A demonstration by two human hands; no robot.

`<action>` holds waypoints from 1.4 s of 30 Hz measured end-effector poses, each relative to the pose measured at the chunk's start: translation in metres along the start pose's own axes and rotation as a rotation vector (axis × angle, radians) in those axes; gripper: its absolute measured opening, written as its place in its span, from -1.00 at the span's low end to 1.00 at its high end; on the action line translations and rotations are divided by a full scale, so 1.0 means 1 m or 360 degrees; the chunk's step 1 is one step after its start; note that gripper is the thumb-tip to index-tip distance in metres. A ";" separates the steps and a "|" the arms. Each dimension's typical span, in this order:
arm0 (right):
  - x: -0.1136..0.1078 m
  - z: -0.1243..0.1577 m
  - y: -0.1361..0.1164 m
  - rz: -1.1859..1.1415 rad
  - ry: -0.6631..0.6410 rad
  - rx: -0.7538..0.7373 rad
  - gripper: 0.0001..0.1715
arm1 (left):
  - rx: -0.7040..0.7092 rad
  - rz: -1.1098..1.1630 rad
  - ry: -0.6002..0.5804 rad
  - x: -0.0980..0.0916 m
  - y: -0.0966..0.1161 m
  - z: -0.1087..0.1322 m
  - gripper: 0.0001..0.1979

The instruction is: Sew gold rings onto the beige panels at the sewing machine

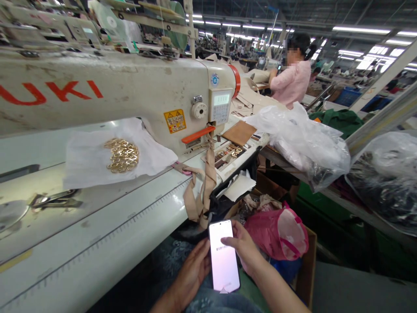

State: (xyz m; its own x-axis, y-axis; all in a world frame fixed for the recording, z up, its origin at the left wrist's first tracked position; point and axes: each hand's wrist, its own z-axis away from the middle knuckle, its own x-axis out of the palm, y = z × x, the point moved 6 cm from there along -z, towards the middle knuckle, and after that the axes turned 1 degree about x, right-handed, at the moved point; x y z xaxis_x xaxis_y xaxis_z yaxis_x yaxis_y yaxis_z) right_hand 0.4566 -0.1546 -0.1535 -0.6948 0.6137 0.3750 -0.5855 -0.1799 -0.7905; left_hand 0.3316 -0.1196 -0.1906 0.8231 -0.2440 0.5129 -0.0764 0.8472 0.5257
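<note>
Phone (224, 256): near centre, over the lap, screen lit. Left hand (193, 271) cradles its left edge, fingers curled. Right hand (245, 248) grips the right edge, thumb on screen. Sewing machine (130, 93) far left; pink bag (276, 232) right.

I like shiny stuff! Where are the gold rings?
The gold rings lie in a pile on a white cloth, left of centre in the head view, on the table just under the sewing machine arm.

A garment factory floor: an industrial sewing machine (130, 87) fills the upper left, with rows of workstations and strip lights (358, 30) behind.
</note>
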 end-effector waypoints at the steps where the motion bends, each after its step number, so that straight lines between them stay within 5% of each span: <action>1: -0.001 0.001 0.000 -0.0006 -0.0021 0.0009 -0.57 | -0.0004 -0.0002 -0.0008 0.000 0.000 0.000 -0.63; 14: -0.010 0.015 0.010 0.0005 -0.0282 0.0122 -0.48 | 0.0043 0.0027 -0.0082 0.013 0.011 -0.008 -0.69; 23: -0.006 0.013 0.006 -0.0073 -0.0288 0.0056 -0.36 | 0.0067 0.0005 -0.0223 0.019 0.023 -0.021 -0.68; 42: -0.004 0.016 0.021 -0.0014 -0.0256 0.0110 -0.29 | -0.0012 0.0020 -0.0284 0.013 0.016 -0.017 -0.68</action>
State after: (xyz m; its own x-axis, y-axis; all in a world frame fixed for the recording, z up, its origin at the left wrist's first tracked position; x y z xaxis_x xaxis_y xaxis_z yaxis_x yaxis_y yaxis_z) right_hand 0.4409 -0.1731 -0.1641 -0.7441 0.4857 0.4587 -0.6153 -0.2306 -0.7538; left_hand 0.3507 -0.1011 -0.1867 0.7091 -0.3127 0.6320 -0.0811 0.8541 0.5137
